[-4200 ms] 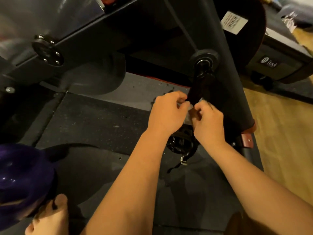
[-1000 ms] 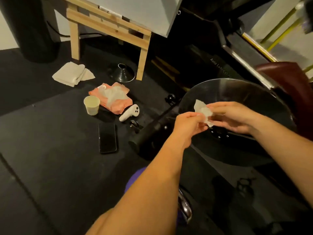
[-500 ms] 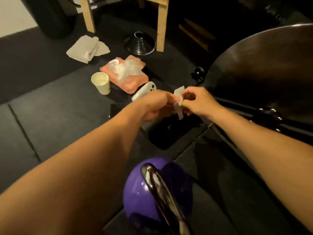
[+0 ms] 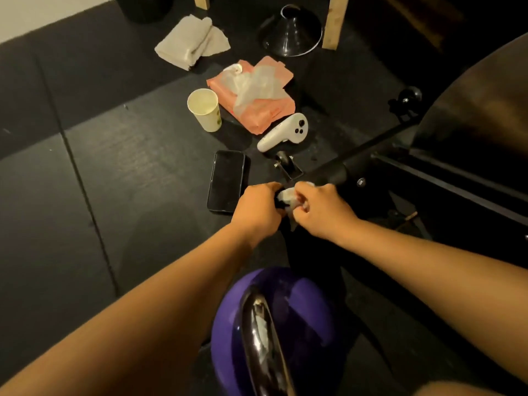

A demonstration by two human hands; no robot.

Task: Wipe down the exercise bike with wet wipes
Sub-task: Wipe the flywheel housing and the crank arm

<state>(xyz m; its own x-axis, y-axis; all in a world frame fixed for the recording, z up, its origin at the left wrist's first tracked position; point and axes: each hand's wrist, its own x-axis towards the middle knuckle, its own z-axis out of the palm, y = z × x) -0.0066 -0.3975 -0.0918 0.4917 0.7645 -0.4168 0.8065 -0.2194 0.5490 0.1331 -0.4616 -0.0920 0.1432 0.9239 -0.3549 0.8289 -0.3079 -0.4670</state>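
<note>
Both hands closed on the wet wipe (image 4: 288, 195): right hand (image 4: 320, 210) has fingers curled, pinching its right side; left hand (image 4: 258, 208) is curled at its left edge, apparently pinching too, though it may also be touching the bar end; hard to tell.

Key relation: the wipe sits right at the near end of the exercise bike's stabiliser bar (image 4: 337, 170); the bar's long axis runs away from the hands toward 2 o'clock and ends near a small wheel by the flywheel (image 4: 471, 110); the flywheel fills 2 to 3 o'clock. The right hand is on the bar side, so it's the nearer one for a stroke along the tube; my read: next move is a wipe out along that axis, with the left hand freeing up or steadying.

Surface: dark rubber floor mat (image 4: 128, 167), seams visible; no table involved.

Room, from the hands:
- phone (image 4: 227, 181) just beside at 10 o'clock
- white controller (image 4: 284, 132) at 12, near the bar
- wipes pack (image 4: 251, 92) at 12 further out, a sheet pulled up; paper cup (image 4: 204, 110) at 11 beside it
- towel (image 4: 191, 41) at 11, metal funnel (image 4: 291, 30) at 12, wooden leg (image 4: 333, 21) next to it, all far
- purple kettlebell (image 4: 300, 315) at 6, close under the forearms; snag risk on pull-back
</note>
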